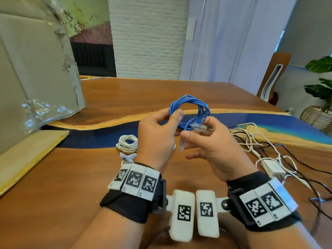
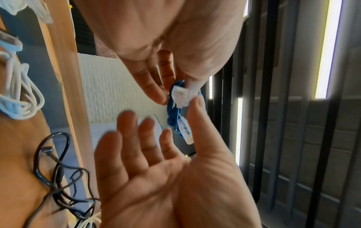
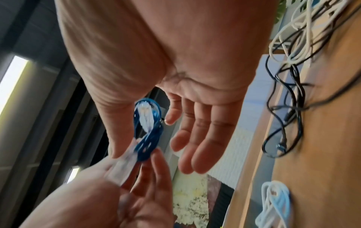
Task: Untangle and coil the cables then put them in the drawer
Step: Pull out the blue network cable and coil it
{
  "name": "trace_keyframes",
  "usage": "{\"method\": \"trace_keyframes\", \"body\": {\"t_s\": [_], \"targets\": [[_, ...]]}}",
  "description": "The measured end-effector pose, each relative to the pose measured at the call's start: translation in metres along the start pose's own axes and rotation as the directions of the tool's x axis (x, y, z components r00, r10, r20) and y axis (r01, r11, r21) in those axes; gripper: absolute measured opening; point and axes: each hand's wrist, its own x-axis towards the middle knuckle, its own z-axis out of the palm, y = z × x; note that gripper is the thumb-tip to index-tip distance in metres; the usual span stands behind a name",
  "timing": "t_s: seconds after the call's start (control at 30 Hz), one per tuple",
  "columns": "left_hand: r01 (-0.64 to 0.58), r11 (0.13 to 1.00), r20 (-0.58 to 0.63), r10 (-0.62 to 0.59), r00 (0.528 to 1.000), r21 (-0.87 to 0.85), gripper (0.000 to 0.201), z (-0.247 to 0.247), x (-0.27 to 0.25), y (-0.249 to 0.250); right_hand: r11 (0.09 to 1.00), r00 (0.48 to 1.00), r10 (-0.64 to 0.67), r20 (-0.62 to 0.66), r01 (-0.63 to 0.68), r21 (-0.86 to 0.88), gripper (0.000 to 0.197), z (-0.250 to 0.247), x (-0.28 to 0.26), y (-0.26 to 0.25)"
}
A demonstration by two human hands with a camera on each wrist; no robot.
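At the centre of the frame, above the table (image 1: 179, 90), the coiled blue cable (image 1: 190, 110) is pinched by the left hand (image 1: 158, 139); its clear plug (image 1: 198, 127) is pinched by the right hand (image 1: 212, 148); other fingers are kept loose.

Both hands are raised, palms turned toward each other. The left hand (image 1: 158, 133) pinches between thumb and forefinger; the right hand (image 1: 208, 141) does likewise, its other fingers (image 1: 193, 156) loosely spread.
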Motion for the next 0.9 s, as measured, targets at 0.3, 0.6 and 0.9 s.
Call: {"method": "trace_keyframes", "body": {"t_s": [0.3, 0.6, 0.9], "targets": [[0.067, 0.996, -0.091, -0.072, 0.993, -0.058, 0.014, -0.01, 0.008, 0.003, 0.999, 0.999, 0.004, 0.042, -0.005, 0.032, 0.042, -0.009, -0.001, -0.007], [0.213, 0.975, 0.009, -0.214, 0.977, 0.058, 0.012, -0.023, 0.016, 0.004, 0.997, 0.998, 0.002, 0.067, 0.004, -0.081, 0.033, -0.021, 0.007, 0.004], [0.284, 0.864, -0.051, -0.289, 0.956, 0.416, 0.021, -0.074, 0.065, 0.019, 1.0, 0.999, 0.025, -0.026, -0.025, 0.012, 0.023, -0.038, 0.016, 0.015]]}}
